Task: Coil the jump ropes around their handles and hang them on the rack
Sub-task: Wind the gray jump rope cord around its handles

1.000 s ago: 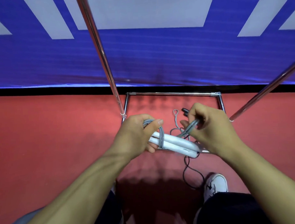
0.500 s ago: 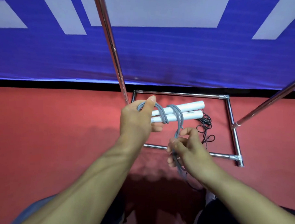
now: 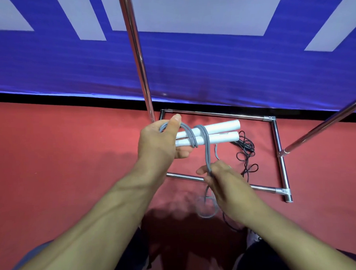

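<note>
Here, I see the two white handles (image 3: 217,132) held side by side above the rack (image 3: 217,113) base, grey rope (image 3: 207,152) looped round them. My left hand (image 3: 160,141) grips their left ends, thumb up; nearer, my right hand (image 3: 226,179) pinches the rope taut. A black rope (image 3: 246,152) lies on the red floor (image 3: 71,149).

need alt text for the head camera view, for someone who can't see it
The left hand grips two white cylindrical handles side by side, grey rope looped around them, while the right hand pinches the rope below. Beneath, a black cord lies tangled on the red floor inside the chrome rack base, against a blue and white banner.
</note>
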`<move>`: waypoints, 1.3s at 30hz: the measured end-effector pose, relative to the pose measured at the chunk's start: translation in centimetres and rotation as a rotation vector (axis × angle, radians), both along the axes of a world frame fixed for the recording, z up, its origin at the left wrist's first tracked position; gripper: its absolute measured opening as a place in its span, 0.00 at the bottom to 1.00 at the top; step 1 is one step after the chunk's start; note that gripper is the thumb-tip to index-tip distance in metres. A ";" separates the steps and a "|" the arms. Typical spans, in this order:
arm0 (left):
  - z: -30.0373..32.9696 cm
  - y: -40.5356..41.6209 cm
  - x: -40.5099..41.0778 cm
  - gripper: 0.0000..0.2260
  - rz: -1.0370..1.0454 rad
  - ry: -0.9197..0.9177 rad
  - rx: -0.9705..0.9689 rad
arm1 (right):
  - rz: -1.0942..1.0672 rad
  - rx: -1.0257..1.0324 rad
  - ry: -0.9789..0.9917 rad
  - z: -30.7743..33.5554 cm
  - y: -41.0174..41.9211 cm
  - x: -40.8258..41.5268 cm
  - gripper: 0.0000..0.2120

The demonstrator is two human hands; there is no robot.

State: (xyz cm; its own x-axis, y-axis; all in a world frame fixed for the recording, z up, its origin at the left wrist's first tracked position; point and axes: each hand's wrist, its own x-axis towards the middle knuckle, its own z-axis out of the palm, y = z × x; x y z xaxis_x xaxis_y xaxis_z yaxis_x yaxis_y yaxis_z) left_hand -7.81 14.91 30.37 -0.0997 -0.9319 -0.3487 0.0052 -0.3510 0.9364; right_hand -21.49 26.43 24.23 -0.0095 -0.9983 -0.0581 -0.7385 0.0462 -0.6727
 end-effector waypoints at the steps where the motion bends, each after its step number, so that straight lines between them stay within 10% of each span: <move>1: 0.1 0.1 0.0 0.12 -0.023 -0.016 -0.001 | 0.000 0.017 0.028 -0.2 -0.1 -0.3 0.13; 16: 1.6 1.2 0.5 0.07 -0.587 -0.174 -0.008 | -0.208 -0.448 0.088 3.7 -1.9 -5.5 0.12; 23: -0.4 0.3 0.5 0.07 -0.254 -0.376 -0.214 | -0.181 -0.597 0.123 5.1 -1.5 -5.8 0.05; 27: -0.3 -0.1 0.1 0.07 0.027 -0.167 -0.173 | -0.001 -0.551 0.207 4.8 -0.8 -2.5 0.04; 34: 0.1 -0.2 0.0 0.07 0.049 -0.022 -0.156 | -0.286 -0.001 -0.739 3.7 -0.4 0.0 0.08; 39: 0.2 -0.3 0.1 0.06 0.018 -0.027 -0.152 | -0.376 0.020 -0.831 3.9 -1.0 0.2 0.10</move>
